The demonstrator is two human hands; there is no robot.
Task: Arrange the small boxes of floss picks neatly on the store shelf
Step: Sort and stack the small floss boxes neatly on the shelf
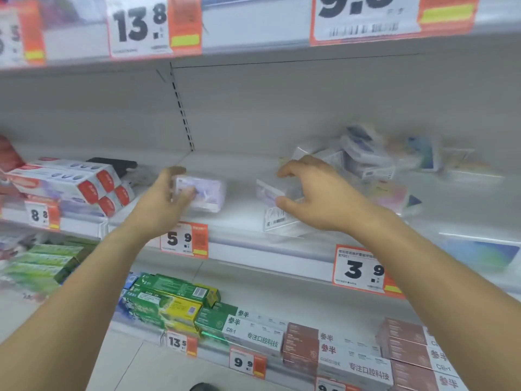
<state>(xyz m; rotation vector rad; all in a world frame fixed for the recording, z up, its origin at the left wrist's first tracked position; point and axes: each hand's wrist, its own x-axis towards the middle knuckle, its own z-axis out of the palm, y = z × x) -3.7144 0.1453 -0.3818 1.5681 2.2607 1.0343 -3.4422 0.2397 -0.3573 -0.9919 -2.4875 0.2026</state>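
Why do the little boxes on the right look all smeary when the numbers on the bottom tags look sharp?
Head view: the camera was moving, so the jumbled pile of boxes at right is smeared. Head view: the 3.9 price tag reads clearly. Head view: the box in the left hand and the one in the right hand look soft too.

Bare shelf (242,193) lies open between the two held boxes; jumbled box pile (375,159) crowds the right.

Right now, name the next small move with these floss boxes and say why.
Probably set the left hand's box down beside the right hand's box. Both hands hold a box over bare shelf, while the pile behind lies jumbled.
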